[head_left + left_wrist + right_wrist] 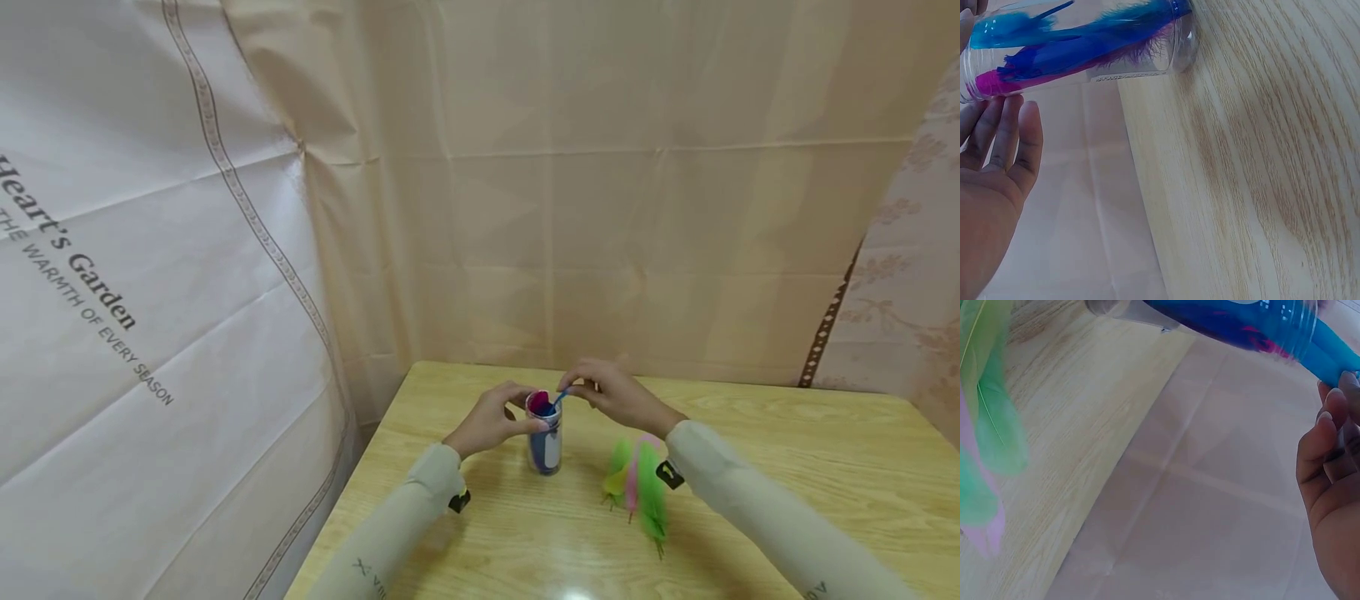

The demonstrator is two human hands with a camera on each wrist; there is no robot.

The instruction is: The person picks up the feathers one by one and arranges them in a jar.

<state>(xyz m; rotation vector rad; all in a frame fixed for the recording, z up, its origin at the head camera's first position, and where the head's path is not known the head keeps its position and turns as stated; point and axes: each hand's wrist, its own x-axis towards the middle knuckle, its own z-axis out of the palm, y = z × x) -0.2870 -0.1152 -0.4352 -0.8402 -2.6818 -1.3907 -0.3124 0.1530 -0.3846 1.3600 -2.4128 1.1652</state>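
A clear plastic jar [545, 446] stands upright on the table, with blue, turquoise and magenta feathers [1079, 53] inside it. My left hand [491, 421] grips the jar near its rim, thumb on the near side and fingers on the far side. At the jar's mouth my right hand [607, 392] pinches a bright blue feather [1329, 353], whose lower part is inside the jar. A magenta feather [538, 401] sticks up just above the rim.
Loose green feathers [651, 496], along with pink and yellow ones, lie on the wooden table [787, 467] right of the jar, beside my right forearm. A beige curtain [600, 208] hangs behind the table, and a white printed cloth [150, 250] hangs at the left.
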